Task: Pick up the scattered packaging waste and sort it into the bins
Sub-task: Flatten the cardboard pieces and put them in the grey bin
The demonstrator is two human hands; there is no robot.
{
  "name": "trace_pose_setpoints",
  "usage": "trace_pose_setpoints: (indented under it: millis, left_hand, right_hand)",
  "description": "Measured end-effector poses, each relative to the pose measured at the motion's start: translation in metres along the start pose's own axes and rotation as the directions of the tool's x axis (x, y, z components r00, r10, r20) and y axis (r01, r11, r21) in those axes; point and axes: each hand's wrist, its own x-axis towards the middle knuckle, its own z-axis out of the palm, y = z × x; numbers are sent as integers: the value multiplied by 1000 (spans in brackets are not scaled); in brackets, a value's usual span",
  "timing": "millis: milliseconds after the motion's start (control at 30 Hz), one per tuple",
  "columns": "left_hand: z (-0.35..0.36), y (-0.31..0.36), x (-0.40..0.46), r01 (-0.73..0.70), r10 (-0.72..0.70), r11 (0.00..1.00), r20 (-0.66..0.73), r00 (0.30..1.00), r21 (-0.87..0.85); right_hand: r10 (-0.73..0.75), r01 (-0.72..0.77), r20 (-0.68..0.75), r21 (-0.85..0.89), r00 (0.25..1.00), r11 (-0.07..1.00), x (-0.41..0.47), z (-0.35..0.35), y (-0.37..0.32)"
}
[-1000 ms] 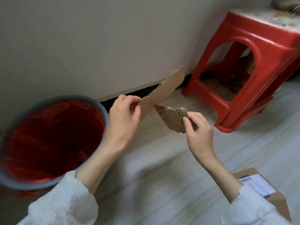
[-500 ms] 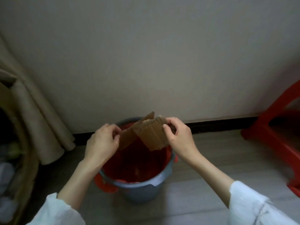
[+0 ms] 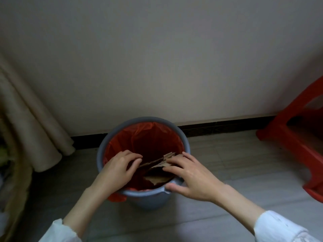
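Cardboard scraps [image 3: 158, 165] are going into the lined bin [image 3: 115, 137]; left hand [image 3: 118, 169] and right hand [image 3: 191, 175], fingers spread, are pressing 2 pieces down so they fit.

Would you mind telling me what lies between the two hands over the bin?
In the head view, torn cardboard pieces lie between the left hand and right hand, inside the red-lined bin.

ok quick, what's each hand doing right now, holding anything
left hand: open, fingers spread over the bin, gripping nothing.
right hand: open, fingers resting on the cardboard pieces in the bin.
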Motion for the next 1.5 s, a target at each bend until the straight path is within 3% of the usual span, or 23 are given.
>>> trace_pose_setpoints:
  millis: [133, 300, 467, 633, 767, 867, 1067, 1200, 1333, 1433, 1500]
  left_hand:
    - [10, 4, -6, -107, 112, 993, -124, 986, 46]
    - [16, 5, -1, -134, 137, 991, -296, 945, 27]
    - [34, 26, 39, -179, 204, 979, -408, 890, 100]
    - [48, 43, 72, -256, 309, 949, -380, 872, 186]
    - [74, 40, 69, -312, 384, 904, -232, 894, 291]
    - [88, 41, 73, -291, 354, 880, -111, 928, 376]
    - [90, 70, 67, -320, 376, 884, -113, 920, 342]
    - [108, 117, 59, -515, 554, 828, -179, 813, 221]
    - [148, 164, 42, -711, 724, 672, 22, 690, 207]
    - [187, 193, 21, -841, 804, 515, 248, 541, 167]
    - [208, 204, 3, -879, 801, 461, 370, 471, 120]
  right_hand:
    - [-56, 59, 35, -89, 998, 994, -3, 4, 10]
    - [-133, 114, -50, -277, 990, 954, 1, 16, 26]
    - [-71, -18, -197, -420, 978, 907, 3, 10, 61]
    - [15, -181, -308, -520, 951, 835, 4, 4, 99]
    - [60, -276, -397, -513, 916, 813, 9, 2, 120]
    - [78, -297, -437, -461, 896, 836, 2, 6, 128]
    - [327, -412, -435, -115, 839, 904, -42, 17, 109]
    - [494, -514, -432, 79, 754, 854, -121, 45, 96]
    - [737, -710, -282, 208, 615, 672, -218, 71, 90]
    - [911, -896, -80, 168, 404, 411, -295, 92, 84]
    - [979, -981, 64, 27, 193, 191, -334, 103, 84]
